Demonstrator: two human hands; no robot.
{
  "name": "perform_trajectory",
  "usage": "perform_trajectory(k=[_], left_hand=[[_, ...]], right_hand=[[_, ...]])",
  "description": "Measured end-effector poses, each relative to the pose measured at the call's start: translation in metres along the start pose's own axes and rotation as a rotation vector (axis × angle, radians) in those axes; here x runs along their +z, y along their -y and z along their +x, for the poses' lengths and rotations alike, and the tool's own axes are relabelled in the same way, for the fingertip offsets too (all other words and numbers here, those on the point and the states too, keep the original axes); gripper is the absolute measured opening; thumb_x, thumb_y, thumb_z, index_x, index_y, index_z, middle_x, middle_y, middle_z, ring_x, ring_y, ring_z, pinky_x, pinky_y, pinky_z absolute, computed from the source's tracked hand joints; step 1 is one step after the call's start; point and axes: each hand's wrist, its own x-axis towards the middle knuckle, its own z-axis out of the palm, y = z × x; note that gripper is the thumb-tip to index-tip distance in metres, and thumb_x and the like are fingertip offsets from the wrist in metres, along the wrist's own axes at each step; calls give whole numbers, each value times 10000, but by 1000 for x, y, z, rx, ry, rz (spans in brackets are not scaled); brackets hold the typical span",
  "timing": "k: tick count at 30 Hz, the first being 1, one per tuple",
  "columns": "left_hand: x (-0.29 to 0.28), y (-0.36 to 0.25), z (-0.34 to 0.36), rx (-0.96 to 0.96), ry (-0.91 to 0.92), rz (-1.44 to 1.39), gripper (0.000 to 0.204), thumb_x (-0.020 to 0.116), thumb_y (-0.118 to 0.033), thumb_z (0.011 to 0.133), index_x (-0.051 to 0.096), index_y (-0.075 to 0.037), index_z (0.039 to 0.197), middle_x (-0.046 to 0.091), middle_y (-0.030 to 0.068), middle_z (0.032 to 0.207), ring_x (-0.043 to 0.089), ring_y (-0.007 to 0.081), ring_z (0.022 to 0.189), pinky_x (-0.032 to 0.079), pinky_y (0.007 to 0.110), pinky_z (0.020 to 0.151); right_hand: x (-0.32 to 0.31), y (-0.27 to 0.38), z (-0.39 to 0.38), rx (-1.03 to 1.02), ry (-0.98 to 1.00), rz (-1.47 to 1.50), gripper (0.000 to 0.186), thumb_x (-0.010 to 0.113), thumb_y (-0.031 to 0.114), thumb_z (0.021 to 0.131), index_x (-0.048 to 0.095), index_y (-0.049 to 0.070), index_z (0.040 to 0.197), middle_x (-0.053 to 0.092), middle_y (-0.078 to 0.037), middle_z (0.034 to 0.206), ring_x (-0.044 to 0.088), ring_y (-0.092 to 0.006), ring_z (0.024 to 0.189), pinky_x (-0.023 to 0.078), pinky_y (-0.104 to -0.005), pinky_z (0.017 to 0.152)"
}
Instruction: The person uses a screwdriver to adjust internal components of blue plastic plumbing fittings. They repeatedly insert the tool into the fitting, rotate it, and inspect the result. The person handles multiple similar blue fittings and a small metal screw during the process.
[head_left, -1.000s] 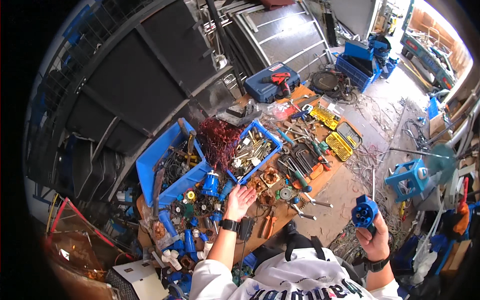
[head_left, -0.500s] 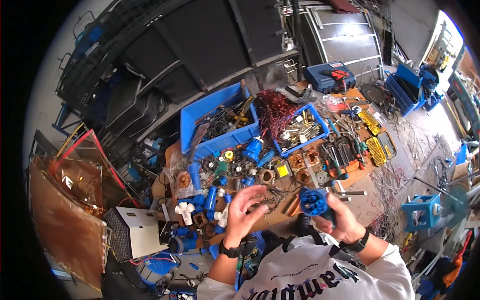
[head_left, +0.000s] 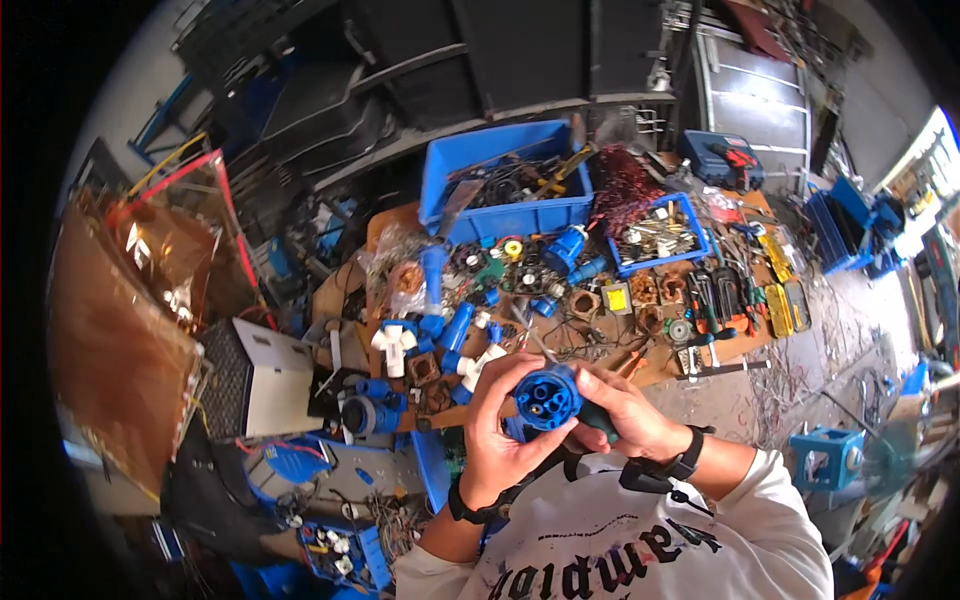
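A round blue connector housing (head_left: 548, 397), its face full of round openings, is held up between my two hands over the near edge of the table. My left hand (head_left: 492, 440) wraps round its left side, fingers at the top and thumb below. On the other side, my right hand (head_left: 635, 425) grips the housing with its fingertips. A dark green handle (head_left: 600, 424), like a screwdriver's, also sits in my right hand. A thin metal shaft (head_left: 533, 335) shows just beyond the housing; whether it belongs to that handle I cannot tell.
On the wooden table (head_left: 655, 376) lie blue tubes, white tee fittings (head_left: 394, 347), motor parts and hand tools. A large blue bin (head_left: 510, 215) and a smaller blue crate (head_left: 622, 268) of metal pieces stand behind. A teal stool (head_left: 826, 458) is at the right.
My left hand, open and apart before, has come over and closed on the blue connector housing. My right hand has brought the housing leftward. The view has shifted, so the table sits lower.
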Motion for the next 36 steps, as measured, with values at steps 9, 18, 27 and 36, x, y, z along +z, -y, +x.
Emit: perform_trajectory(k=[9,18,27,36], left_hand=[[8,-34,6,175,-145,316,615,852,-85,570,606,-43,1132,513,133,1098,554,255,1011,467,346,875],[62,-41,18,241,-129,381,618,840,-92,578,603,-41,1146,514,167,1168,554,260,1037,482,337,872],[90,-57,47,386,-78,397,614,813,-21,587,587,-35,1158,568,177,1135,612,332,1047,509,416,895],[99,-63,61,424,-73,424,605,787,7,570,625,-50,1151,587,150,1132,609,324,1008,498,408,866]], right_hand=[[-14,61,-65,-207,-142,-664,280,583,135,958,529,55,1221,529,21,826,424,-24,491,333,-174,452],[-42,134,-149,-459,-56,-1424,349,736,97,783,607,72,1107,648,-105,904,652,-265,733,514,-341,612],[-39,176,-178,-568,22,-1801,396,745,128,725,661,133,1112,596,-45,854,622,-216,691,481,-351,555],[-44,186,-183,-651,-4,-1825,411,746,103,702,661,127,1104,612,-49,882,620,-226,651,481,-345,538]])
